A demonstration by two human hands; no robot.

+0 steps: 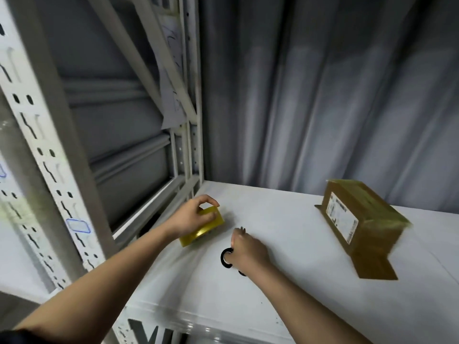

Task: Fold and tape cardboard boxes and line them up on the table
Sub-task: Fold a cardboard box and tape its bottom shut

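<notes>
left hand [190, 218] on tape roll [202, 228] near table [285, 219] edge

The right hand [248, 249] covers most of the black scissors [226, 258], leaving only 1 handle loop plain. The box [357, 225] is motion-blurred at its right end, its label [342, 219] unreadable.

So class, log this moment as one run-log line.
left hand: grips yellow tape roll | right hand: holds black-handled scissors | taped box: on table, right, untouched
</notes>
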